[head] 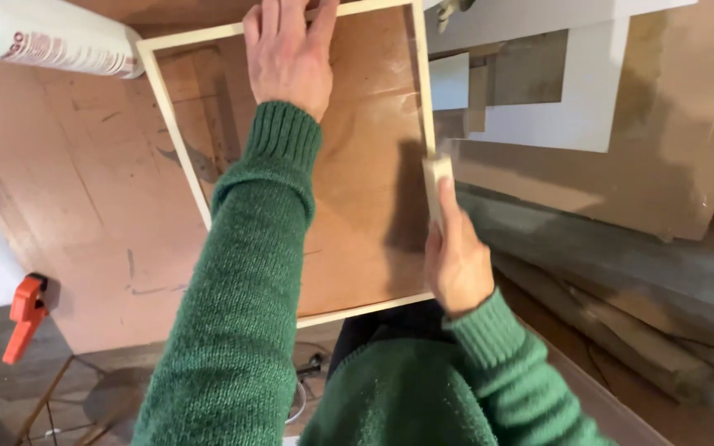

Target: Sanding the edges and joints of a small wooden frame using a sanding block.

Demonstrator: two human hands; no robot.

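Wooden frame point(177, 140), thin pale slats forming a rectangle, lies flat on a scuffed brown hardboard bench point(92, 206) in a workshop, with grey planks point(621, 322) on the floor at four o'clock and white board offcuts point(588, 91) at two o'clock. An orange clamp point(25, 316) hangs at the bench's edge at eight o'clock; a white plastic bottle point(51, 41) lies at eleven. Left hand point(287, 51), in a green knitted sleeve, presses flat and unclenched on the frame's far rail at twelve o'clock. Right hand point(454, 258) grips a small pale block point(437, 177) against the frame's right rail at three.
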